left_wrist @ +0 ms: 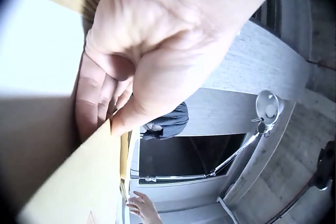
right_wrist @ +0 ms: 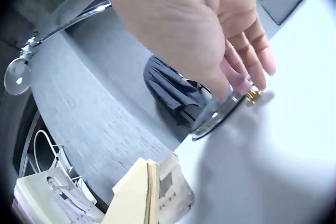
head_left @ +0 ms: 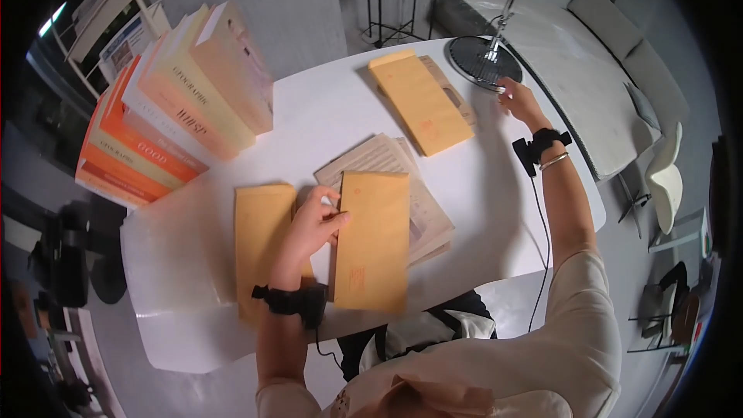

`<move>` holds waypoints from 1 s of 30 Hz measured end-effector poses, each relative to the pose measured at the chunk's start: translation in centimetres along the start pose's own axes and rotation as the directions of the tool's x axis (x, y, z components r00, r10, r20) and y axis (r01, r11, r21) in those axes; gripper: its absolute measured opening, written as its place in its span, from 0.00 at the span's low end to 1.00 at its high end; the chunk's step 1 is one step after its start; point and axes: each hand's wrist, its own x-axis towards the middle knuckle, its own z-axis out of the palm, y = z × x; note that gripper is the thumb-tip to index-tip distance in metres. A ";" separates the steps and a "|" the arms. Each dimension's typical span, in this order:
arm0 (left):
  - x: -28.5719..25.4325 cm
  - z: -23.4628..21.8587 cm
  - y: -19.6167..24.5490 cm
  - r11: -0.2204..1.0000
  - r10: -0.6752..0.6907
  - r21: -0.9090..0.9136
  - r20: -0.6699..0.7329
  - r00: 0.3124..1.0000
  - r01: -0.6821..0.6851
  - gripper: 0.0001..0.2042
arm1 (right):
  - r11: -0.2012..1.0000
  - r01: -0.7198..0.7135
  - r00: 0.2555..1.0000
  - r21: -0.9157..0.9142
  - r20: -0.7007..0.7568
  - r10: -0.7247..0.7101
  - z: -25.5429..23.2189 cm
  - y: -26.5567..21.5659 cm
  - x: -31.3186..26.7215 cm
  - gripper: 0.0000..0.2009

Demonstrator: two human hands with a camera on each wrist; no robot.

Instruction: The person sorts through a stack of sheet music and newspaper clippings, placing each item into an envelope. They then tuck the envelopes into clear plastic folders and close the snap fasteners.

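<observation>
My left hand (head_left: 309, 224) pinches the left edge of a yellow-brown paper envelope (head_left: 373, 251), thumb over it and fingers below, as the left wrist view shows. This envelope overlaps printed sheets (head_left: 428, 220). Under my left forearm lies a second envelope (head_left: 259, 224). My right hand (head_left: 522, 102) is beside the round lamp base (head_left: 476, 62), at the back right. In the right wrist view, a small pink thing with a gold-coloured end (right_wrist: 254, 96) shows between thumb and fingers; its kind I cannot tell. A thick envelope (head_left: 426, 104) lies left of that hand, over more printed paper.
Upright books (head_left: 166, 104) stand in a row along the left of the white table (head_left: 495, 209). A cable hangs from each wrist camera. Beyond the table's right edge are a pale sofa (head_left: 569, 85) and a white chair (head_left: 665, 178).
</observation>
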 end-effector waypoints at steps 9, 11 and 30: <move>0.2 -0.2 0.1 0.999 -0.032 -0.027 0.054 0.998 0.034 0.07 | 0.788 0.328 0.941 0.522 -0.104 -0.323 -2.0 -17.4 -6.3 0.14; 0.2 -0.2 0.3 0.999 -0.033 -0.018 0.055 0.998 0.034 0.08 | 0.676 0.523 0.831 0.519 -0.137 -0.538 -1.3 -22.5 -9.4 0.14; 0.1 -0.4 0.4 1.000 -0.026 0.009 0.113 0.993 0.025 0.11 | 0.945 0.023 0.991 0.325 -0.134 0.022 -1.5 -7.9 -8.0 0.15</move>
